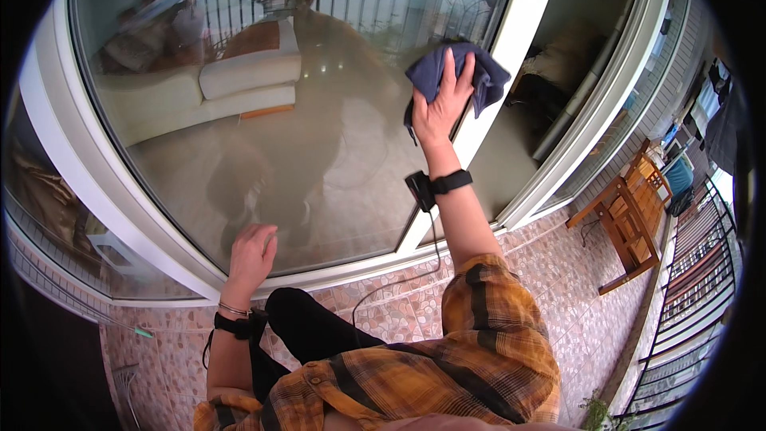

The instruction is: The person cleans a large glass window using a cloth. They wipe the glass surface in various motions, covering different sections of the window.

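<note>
With fingers spread, my right hand presses a dark blue cloth against the right edge of the glass pane, beside the white frame of the sliding door. A strap with a small black device and a cable is on my right wrist. Low at the left, my left hand is raised near the bottom of the pane, fingers slightly curled, holding nothing. It wears a bracelet and a black strap. Through the glass a white sofa shows, mixed with reflections of a railing.
To the right of the pane is a door opening into the room. A wooden bench stands farther right, near a black balcony railing and hanging clothes. Patterned tiles cover the floor. A plant is at the bottom right.
</note>
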